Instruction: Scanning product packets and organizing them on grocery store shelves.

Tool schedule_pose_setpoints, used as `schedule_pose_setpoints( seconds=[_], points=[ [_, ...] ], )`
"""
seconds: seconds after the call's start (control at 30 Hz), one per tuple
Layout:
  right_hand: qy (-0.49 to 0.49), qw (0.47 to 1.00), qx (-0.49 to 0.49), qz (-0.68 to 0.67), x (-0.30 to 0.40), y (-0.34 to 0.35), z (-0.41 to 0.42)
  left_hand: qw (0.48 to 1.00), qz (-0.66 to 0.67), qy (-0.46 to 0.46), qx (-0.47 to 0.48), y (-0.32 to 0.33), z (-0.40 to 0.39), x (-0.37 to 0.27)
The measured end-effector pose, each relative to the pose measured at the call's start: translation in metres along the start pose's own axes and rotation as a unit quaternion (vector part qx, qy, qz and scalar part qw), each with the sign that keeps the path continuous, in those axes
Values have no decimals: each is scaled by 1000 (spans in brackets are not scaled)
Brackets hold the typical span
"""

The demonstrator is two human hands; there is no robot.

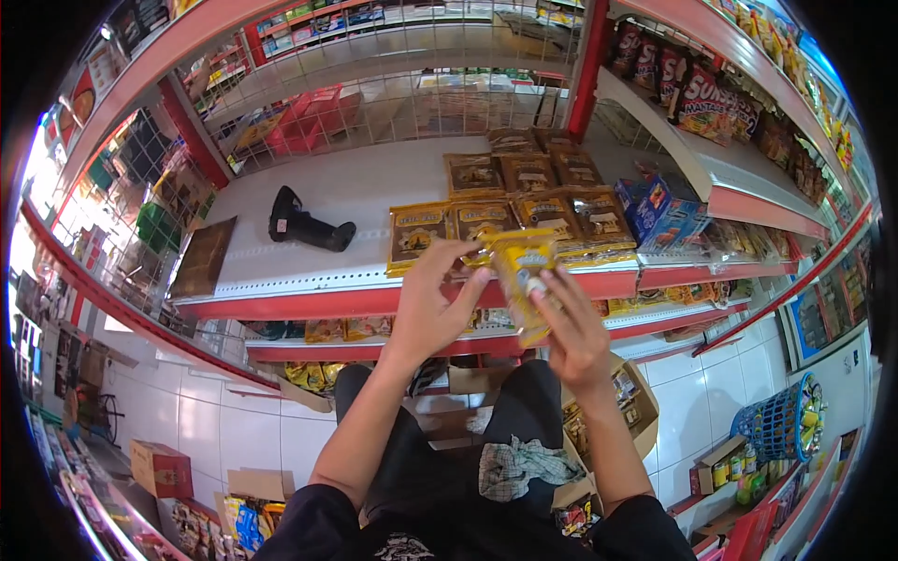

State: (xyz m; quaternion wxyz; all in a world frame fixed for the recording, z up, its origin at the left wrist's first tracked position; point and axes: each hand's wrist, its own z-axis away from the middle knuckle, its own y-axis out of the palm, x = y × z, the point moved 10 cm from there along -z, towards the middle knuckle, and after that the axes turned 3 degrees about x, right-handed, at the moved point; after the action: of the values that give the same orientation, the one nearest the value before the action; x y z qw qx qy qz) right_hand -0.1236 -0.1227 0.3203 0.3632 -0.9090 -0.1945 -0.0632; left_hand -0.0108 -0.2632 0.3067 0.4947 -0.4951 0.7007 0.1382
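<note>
My right hand (pixel 572 326) is shut on a yellow plastic packet (pixel 527 280), holding it tilted in front of the shelf's red edge. My left hand (pixel 431 301) is just left of it, thumb and fingers apart, its fingertips close to the packet's upper left corner; whether they touch cannot be made out. Behind my hands, brown-and-gold packets (pixel 537 175) lie in rows on the white metal shelf (pixel 337 175). A black handheld device (pixel 305 221) lies farther left, beside a flat brown sheet (pixel 203 259) at the shelf's left end.
Blue boxes (pixel 663 210) stand right of the rows. Wire mesh (pixel 414 105) backs the shelf. A checked cloth (pixel 523 466) lies on my lap. An open carton (pixel 645 414) with packets is by my right leg. A blue plastic basket (pixel 768 424) stands at the right.
</note>
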Motion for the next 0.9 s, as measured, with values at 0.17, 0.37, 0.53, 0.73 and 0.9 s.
schedule_pose_setpoints(
  seconds=[0.17, 0.37, 0.53, 0.73, 0.9],
  points=[
    [17, 997, -64, 44, -81, -25, -67, 905, -382, 169, -83, 22, -18, 2],
    [-61, 993, -49, 89, -221, 26, -169, 870, -424, 214, -136, 40, -8, 12],
    [163, 952, 246, 84, -342, 111, -172, 876, -424, 197, -122, 37, -4, 13],
    [114, 964, 203, 132, -341, 126, -160, 877, -423, 197, -113, 37, -2, 4],
    [42, 995, 25, 91, -266, 65, -155, 868, -452, 186, -86, 53, -11, 22]
  ],
)
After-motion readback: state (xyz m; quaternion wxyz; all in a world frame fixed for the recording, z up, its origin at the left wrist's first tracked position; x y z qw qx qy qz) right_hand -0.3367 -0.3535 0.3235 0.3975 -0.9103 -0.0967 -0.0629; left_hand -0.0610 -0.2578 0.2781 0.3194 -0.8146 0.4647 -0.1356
